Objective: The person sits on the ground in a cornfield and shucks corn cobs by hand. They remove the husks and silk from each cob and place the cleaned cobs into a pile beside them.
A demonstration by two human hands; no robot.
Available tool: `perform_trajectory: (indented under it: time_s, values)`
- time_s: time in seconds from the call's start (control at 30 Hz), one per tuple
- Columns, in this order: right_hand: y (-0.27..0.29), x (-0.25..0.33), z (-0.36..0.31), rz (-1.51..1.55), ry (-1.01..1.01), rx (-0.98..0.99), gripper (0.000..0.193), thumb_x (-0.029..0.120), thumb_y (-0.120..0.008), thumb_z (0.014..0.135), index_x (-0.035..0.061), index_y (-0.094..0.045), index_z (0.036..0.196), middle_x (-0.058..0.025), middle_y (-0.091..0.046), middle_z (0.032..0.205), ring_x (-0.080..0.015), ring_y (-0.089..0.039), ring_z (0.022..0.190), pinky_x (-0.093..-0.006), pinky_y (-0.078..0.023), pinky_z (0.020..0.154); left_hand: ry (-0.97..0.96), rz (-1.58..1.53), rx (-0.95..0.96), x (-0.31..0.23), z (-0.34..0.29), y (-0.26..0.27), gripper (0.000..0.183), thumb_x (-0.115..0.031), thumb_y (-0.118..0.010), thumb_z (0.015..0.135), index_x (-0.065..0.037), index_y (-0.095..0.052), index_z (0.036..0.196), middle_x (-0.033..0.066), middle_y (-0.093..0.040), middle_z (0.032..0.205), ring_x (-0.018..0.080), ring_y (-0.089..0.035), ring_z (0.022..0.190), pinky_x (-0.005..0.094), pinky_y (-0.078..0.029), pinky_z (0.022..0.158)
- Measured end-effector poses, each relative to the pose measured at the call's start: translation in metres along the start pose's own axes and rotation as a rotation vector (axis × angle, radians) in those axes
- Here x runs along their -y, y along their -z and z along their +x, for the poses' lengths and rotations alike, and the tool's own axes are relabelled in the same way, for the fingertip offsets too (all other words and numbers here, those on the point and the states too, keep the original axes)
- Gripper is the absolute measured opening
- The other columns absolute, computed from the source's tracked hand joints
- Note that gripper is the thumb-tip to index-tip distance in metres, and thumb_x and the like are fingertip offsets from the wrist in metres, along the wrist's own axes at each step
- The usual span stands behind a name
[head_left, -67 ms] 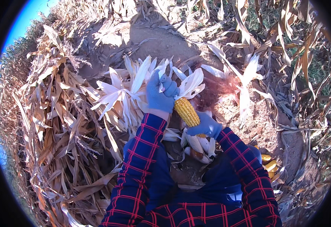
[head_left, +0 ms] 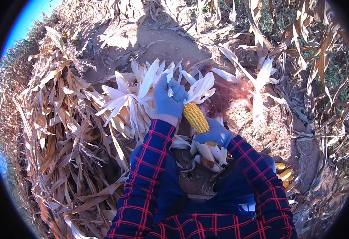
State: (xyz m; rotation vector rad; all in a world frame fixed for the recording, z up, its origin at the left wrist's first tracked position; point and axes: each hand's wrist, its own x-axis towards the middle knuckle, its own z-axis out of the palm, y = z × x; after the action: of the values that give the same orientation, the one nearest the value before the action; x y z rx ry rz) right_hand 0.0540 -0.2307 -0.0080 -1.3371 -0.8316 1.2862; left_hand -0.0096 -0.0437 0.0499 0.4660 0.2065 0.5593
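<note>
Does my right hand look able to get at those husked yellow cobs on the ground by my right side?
Probably yes. The yellow cobs lie just beyond the right sleeve, nothing covering them, but the right hand is closed on the corn ear and would need freeing first.

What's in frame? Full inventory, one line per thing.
yellow husked corn cob: one, yellow, centre, held at both ends
pale peeled husk leaves: a spread bunch, whitish, behind the left hand
heap of dry corn stalks: many, tan, left side
bare dirt ground: brown, centre right
pile of husked yellow cobs: a few, yellow, lower right
left hand: blue glove, gripping cob's top
right hand: blue glove, at cob's base
plaid sleeves: two, red-navy, bottom
</note>
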Motion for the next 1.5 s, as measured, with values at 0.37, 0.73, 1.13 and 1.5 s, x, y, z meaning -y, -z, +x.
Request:
perform_trajectory:
  time_s: [0.37,0.73,1.13,1.5]
  values:
    - [0.000,0.015,-0.005,-0.567,-0.227,-0.364,0.059,0.037,-0.069,0.074,0.0002,-0.048,0.116,-0.0190,-0.064,0.090,-0.0298,-0.065,0.080,-0.0372,-0.051,0.070,-0.338,0.972,-0.416,-0.010,0.022,0.003,0.035,-0.029,-0.062,0.085,-0.001,-0.061,0.104,0.0042,-0.059,0.086,0.0149,-0.057,0.078,0.0280,-0.046,0.067]
    - [0.023,0.012,-0.016,-0.980,-0.088,-0.377,0.069,0.045,-0.064,0.073,0.0067,-0.042,0.126,-0.0250,-0.063,0.094,-0.0407,-0.062,0.087,-0.0464,-0.050,0.076,0.435,2.303,-0.451,-0.072,0.032,0.051,0.067,-0.041,-0.063,0.076,-0.003,-0.046,0.129,0.0268,-0.052,0.124,0.0349,-0.055,0.112,0.0422,-0.043,0.095]
    - [0.024,0.010,-0.018,-1.079,0.116,-0.404,0.050,0.035,-0.066,0.074,0.0127,-0.047,0.115,-0.0174,-0.063,0.098,-0.0379,-0.063,0.084,-0.0465,-0.050,0.072,0.005,1.385,0.100,-0.021,0.028,0.048,0.052,-0.042,-0.057,0.090,-0.001,-0.058,0.121,0.0080,-0.061,0.113,0.0179,-0.057,0.099,0.0285,-0.044,0.089]
    - [0.018,0.015,-0.018,-1.114,0.132,-0.389,0.058,0.034,-0.067,0.074,0.0112,-0.045,0.122,-0.0181,-0.062,0.104,-0.0374,-0.063,0.085,-0.0449,-0.050,0.074,0.000,1.017,-0.206,0.007,0.028,0.033,0.031,-0.026,-0.063,0.087,0.000,-0.066,0.102,0.0010,-0.064,0.086,0.0091,-0.056,0.078,0.0241,-0.045,0.072]
